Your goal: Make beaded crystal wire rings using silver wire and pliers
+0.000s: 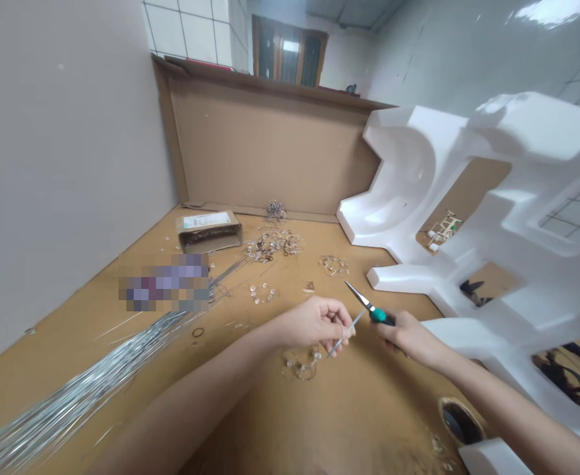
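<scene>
My left hand [314,323] pinches a short silver wire [342,336] between its fingers. My right hand [408,336] grips a pair of needle-nose pliers [363,303] with teal handles, and their steel tips point up and left, close to the wire but apart from it. Just below my left hand lies a tangle of thin wire with clear beads [302,364]. A long bundle of straight silver wires [82,376] spreads across the lower left. Further ahead, more wire-and-bead pieces [272,244] lie in loose heaps.
A brown cardboard surface [349,422] holds everything, with a round hole [460,422] at lower right. A small cardboard box [209,232] stands at the back, beside a pixelated patch [165,282]. Large white foam packing [497,198] fills the right side, and a grey wall [62,165] runs along the left.
</scene>
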The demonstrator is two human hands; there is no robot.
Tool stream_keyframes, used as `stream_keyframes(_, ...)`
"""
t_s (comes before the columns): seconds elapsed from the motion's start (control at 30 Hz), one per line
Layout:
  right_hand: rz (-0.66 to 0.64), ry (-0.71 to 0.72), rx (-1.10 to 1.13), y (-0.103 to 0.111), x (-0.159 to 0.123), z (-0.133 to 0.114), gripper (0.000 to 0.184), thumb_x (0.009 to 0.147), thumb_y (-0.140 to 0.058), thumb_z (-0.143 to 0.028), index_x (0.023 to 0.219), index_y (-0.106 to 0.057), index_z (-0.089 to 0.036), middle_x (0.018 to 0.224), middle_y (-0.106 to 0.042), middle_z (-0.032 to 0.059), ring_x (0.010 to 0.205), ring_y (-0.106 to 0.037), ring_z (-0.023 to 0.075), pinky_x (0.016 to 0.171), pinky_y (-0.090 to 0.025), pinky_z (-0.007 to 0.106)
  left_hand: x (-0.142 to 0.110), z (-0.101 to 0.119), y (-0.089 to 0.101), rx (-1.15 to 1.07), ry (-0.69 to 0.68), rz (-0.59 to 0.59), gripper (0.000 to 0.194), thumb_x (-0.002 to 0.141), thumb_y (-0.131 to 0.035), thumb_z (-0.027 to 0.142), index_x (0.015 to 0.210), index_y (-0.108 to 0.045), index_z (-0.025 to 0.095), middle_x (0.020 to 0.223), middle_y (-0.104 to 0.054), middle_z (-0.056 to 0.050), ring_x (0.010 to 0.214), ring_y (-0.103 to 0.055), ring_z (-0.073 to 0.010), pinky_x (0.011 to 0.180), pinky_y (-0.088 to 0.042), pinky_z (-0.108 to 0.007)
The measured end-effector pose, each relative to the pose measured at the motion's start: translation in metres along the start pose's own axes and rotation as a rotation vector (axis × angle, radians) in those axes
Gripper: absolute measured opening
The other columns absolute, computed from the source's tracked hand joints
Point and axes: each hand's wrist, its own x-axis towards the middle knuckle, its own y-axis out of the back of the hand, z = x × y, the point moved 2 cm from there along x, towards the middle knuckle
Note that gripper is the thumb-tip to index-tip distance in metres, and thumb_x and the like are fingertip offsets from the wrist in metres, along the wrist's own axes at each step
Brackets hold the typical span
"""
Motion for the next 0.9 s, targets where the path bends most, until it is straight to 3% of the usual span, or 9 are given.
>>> stream_keyframes(0.13, 0.040, -0.020, -0.155, -0.013, 0.008, 0.015, 0.009, 0.071, -0.045, -0.028, 0.074, -0.048, -0.020, 0.059, -0.053, -0.0017, 0.054, -0.049, 0.0124, 0.050, -0.032, 0.023, 0.003, 0.000, 0.011, -0.034, -0.042, 0.062, 0.021, 0.069, -0.064, 0.029, 0.074, -0.052, 0.013, 0.063, -0.058, 0.000, 0.050, -0.056, -0.0076, 0.048, -0.044, -0.020)
stream_keyframes(0.3, 0.138, -0.031, -0.369, -0.029, 0.017, 0.018, 0.019, 0.071, -0.046, -0.035, 0.080, -0.053, -0.020, 0.073, -0.060, 0.0057, 0.065, -0.055, 0.0189, 0.056, -0.034, 0.027, 0.012, -0.011, 0.055, 0.009, -0.066, 0.433, 0.015, 0.068, -0.063, 0.022, 0.071, -0.052, 0.012, 0.059, -0.057, 0.001, 0.053, -0.055, -0.0063, 0.053, -0.043, -0.018)
stream_keyframes(0.37, 0.189, -0.012, -0.448, -0.037, 0.019, 0.015, 0.023, 0.072, -0.046, -0.038, 0.081, -0.054, -0.019, 0.084, -0.060, 0.0098, 0.078, -0.055, 0.0235, 0.060, -0.035, 0.029, 0.014, -0.017, 0.069, 0.043, -0.015, 0.505, 0.013, 0.068, -0.063, 0.020, 0.070, -0.053, 0.012, 0.058, -0.057, 0.001, 0.053, -0.054, -0.0057, 0.053, -0.042, -0.017)
stream_keyframes(0.5, 0.258, 0.039, -0.555, -0.052, 0.024, 0.010, 0.031, 0.074, -0.044, -0.041, 0.091, -0.057, -0.018, 0.092, -0.057, 0.0119, 0.092, -0.051, 0.0273, 0.067, -0.036, 0.032, 0.017, -0.026, 0.080, 0.028, 0.018, 0.486, 0.012, 0.067, -0.064, 0.019, 0.070, -0.055, 0.012, 0.058, -0.056, 0.002, 0.053, -0.052, -0.0048, 0.054, -0.044, -0.018)
stream_keyframes(0.9, 0.419, 0.144, -0.692, -0.072, 0.027, 0.015, 0.038, 0.083, -0.036, -0.046, 0.100, -0.054, -0.018, 0.097, -0.055, 0.0099, 0.093, -0.049, 0.0258, 0.070, -0.036, 0.035, 0.018, -0.024, 0.074, -0.023, 0.009, 0.424, 0.014, 0.066, -0.066, 0.019, 0.071, -0.056, 0.011, 0.055, -0.056, 0.002, 0.045, -0.052, -0.0047, 0.051, -0.046, -0.019)
